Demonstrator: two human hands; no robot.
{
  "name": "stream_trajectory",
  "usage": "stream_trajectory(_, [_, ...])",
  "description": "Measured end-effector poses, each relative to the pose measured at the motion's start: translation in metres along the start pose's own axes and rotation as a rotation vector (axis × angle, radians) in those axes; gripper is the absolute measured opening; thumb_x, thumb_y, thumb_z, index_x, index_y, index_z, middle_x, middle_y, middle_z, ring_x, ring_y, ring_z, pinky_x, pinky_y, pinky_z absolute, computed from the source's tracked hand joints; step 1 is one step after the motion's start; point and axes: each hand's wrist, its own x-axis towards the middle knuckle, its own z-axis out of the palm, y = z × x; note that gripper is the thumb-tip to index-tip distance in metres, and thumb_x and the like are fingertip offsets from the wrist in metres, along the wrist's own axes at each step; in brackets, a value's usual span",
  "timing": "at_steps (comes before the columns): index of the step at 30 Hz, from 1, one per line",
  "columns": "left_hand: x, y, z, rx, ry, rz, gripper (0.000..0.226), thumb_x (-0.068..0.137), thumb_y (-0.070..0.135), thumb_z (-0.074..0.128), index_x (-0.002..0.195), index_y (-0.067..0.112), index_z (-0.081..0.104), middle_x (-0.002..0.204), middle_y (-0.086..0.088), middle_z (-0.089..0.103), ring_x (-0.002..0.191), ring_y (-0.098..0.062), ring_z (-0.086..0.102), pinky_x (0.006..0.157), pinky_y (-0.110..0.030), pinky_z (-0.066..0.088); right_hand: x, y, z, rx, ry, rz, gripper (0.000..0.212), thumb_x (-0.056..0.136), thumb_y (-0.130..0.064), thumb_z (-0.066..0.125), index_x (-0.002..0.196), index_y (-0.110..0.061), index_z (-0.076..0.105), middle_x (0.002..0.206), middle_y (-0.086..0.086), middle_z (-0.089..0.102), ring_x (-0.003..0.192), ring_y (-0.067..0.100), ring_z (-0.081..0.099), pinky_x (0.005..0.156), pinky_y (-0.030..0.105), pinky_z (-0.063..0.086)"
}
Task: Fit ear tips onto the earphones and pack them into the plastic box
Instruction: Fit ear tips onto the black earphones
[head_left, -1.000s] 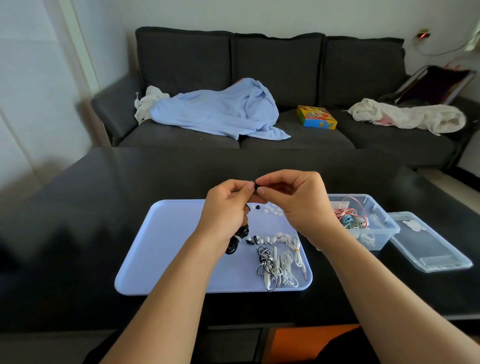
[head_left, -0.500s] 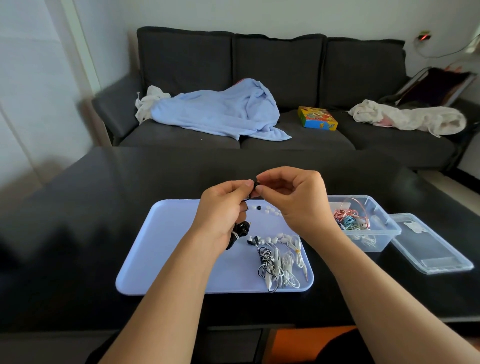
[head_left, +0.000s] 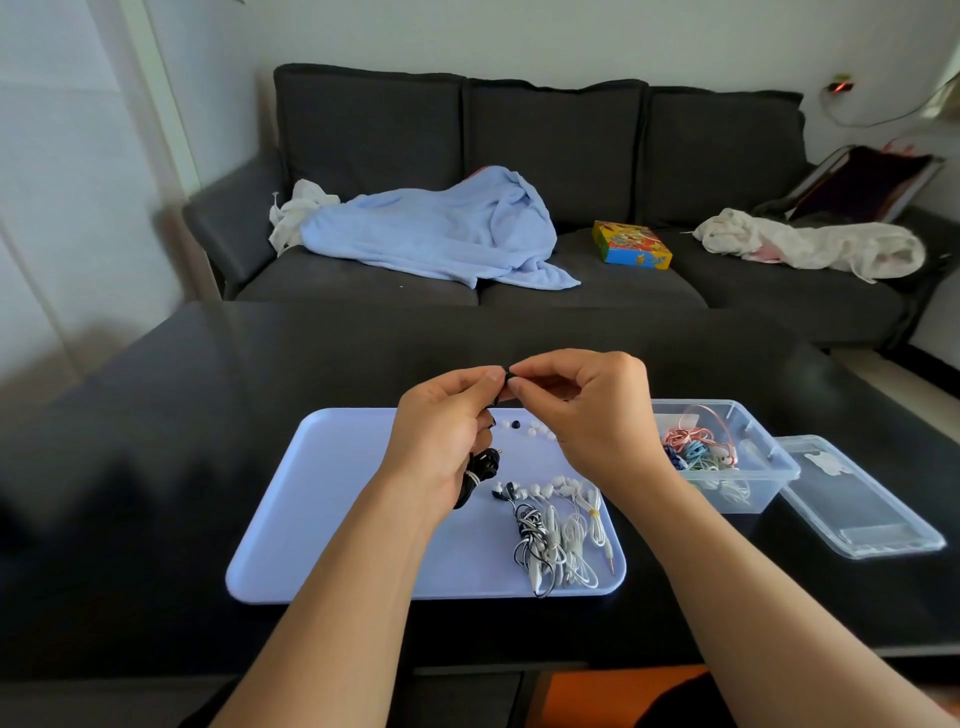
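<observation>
Both my hands are raised above the lavender tray (head_left: 332, 519). My left hand (head_left: 447, 426) pinches a black earphone, and its coiled black cable (head_left: 480, 470) hangs down under the palm. My right hand (head_left: 587, 410) pinches a small black ear tip (head_left: 506, 375) against the earbud, fingertips touching. Loose white and black ear tips (head_left: 530, 428) lie at the tray's far side. A bundle of white and black earphones (head_left: 558, 535) lies on the tray's right half. The clear plastic box (head_left: 769, 467) to the right holds several coloured earphones (head_left: 698, 444).
The box's clear lid (head_left: 857, 509) lies flat to the right of the box. Everything rests on a black glossy table (head_left: 208, 415). Behind it stands a dark sofa (head_left: 571, 156) with a blue blanket (head_left: 441, 228), a colourful box (head_left: 631, 244) and white cloth.
My hands have stayed joined at the fingertips and barely shifted. The hanging black cable swung slightly under my left hand.
</observation>
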Motion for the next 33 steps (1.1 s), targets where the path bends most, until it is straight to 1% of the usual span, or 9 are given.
stream_trajectory(6, [0.0, 0.0, 0.0, -0.008, -0.006, 0.005, 0.014, 0.095, 0.01, 0.063, 0.102, 0.004, 0.074, 0.088, -0.01, 0.076, 0.047, -0.006, 0.034, 0.042, -0.015, 0.033, 0.0, -0.001, -0.001, 0.026, 0.003, 0.019, 0.01, 0.087, -0.004, 0.074, 0.093, -0.009, 0.08, 0.078, -0.011, 0.073, 0.074, -0.001, 0.072, 0.069, 0.013, 0.056])
stream_trajectory(10, [0.0, 0.004, -0.004, 0.052, -0.065, 0.002, 0.014, 0.095, 0.01, 0.063, 0.101, 0.005, 0.075, 0.087, -0.009, 0.074, 0.047, -0.006, 0.035, 0.043, -0.015, 0.031, 0.0, -0.001, -0.009, 0.174, -0.051, 0.173, 0.008, 0.085, -0.005, 0.076, 0.09, -0.011, 0.079, 0.076, 0.001, 0.076, 0.072, 0.018, 0.074, 0.072, 0.031, 0.063])
stream_trajectory(14, [-0.001, 0.01, -0.009, 0.088, -0.141, -0.016, 0.016, 0.096, 0.009, 0.062, 0.106, 0.002, 0.073, 0.075, -0.002, 0.07, 0.047, -0.005, 0.033, 0.045, -0.015, 0.027, -0.002, -0.004, -0.017, 0.383, -0.106, 0.3, 0.009, 0.083, -0.002, 0.076, 0.092, -0.003, 0.078, 0.08, 0.01, 0.077, 0.078, 0.029, 0.074, 0.072, 0.026, 0.062])
stream_trajectory(20, [-0.004, 0.014, -0.012, 0.062, -0.219, -0.054, 0.016, 0.095, 0.009, 0.061, 0.104, 0.002, 0.073, 0.069, 0.002, 0.066, 0.047, -0.004, 0.031, 0.046, -0.015, 0.025, -0.002, -0.006, -0.018, 0.705, -0.187, 0.504, 0.028, 0.071, -0.007, 0.074, 0.095, 0.007, 0.073, 0.084, 0.018, 0.076, 0.075, 0.021, 0.072, 0.074, 0.028, 0.062])
stream_trajectory(24, [-0.003, 0.013, -0.013, -0.002, -0.229, -0.074, 0.016, 0.096, 0.009, 0.059, 0.103, 0.001, 0.071, 0.067, 0.002, 0.063, 0.045, -0.003, 0.033, 0.045, -0.013, 0.026, -0.003, -0.006, -0.01, 0.868, -0.184, 0.596, 0.016, 0.081, 0.004, 0.07, 0.096, 0.009, 0.07, 0.082, 0.017, 0.074, 0.073, 0.017, 0.072, 0.068, 0.021, 0.058])
stream_trajectory(26, [-0.003, 0.011, -0.012, -0.031, -0.207, -0.061, 0.014, 0.096, 0.01, 0.059, 0.097, 0.003, 0.072, 0.067, 0.003, 0.063, 0.044, -0.003, 0.033, 0.043, -0.013, 0.026, -0.004, -0.007, -0.006, 0.815, -0.134, 0.543, 0.012, 0.08, 0.002, 0.072, 0.092, 0.004, 0.072, 0.081, 0.016, 0.075, 0.074, 0.019, 0.073, 0.071, 0.024, 0.059])
stream_trajectory(28, [-0.003, 0.007, -0.01, -0.024, -0.151, -0.021, 0.013, 0.095, 0.011, 0.062, 0.094, 0.005, 0.073, 0.068, 0.002, 0.065, 0.045, -0.003, 0.035, 0.042, -0.014, 0.029, -0.006, -0.008, -0.004, 0.627, -0.074, 0.408, 0.008, 0.081, 0.002, 0.075, 0.088, -0.002, 0.075, 0.077, 0.011, 0.077, 0.073, 0.018, 0.074, 0.074, 0.027, 0.061])
stream_trajectory(30, [-0.003, 0.003, -0.008, 0.033, -0.071, 0.04, 0.012, 0.093, 0.012, 0.066, 0.097, 0.006, 0.075, 0.07, 0.0, 0.068, 0.048, -0.006, 0.037, 0.043, -0.016, 0.031, -0.006, -0.008, -0.002, 0.402, -0.028, 0.29, 0.011, 0.082, 0.001, 0.076, 0.085, -0.01, 0.076, 0.072, 0.003, 0.076, 0.068, 0.015, 0.073, 0.072, 0.029, 0.062])
stream_trajectory(33, [-0.003, -0.002, -0.01, 0.098, 0.001, 0.106, 0.014, 0.09, 0.012, 0.071, 0.103, 0.01, 0.076, 0.081, -0.01, 0.075, 0.05, -0.009, 0.038, 0.046, -0.018, 0.035, -0.006, -0.004, 0.001, 0.197, 0.008, 0.181, 0.01, 0.083, -0.002, 0.078, 0.087, -0.012, 0.079, 0.069, -0.002, 0.075, 0.067, 0.013, 0.072, 0.071, 0.029, 0.061])
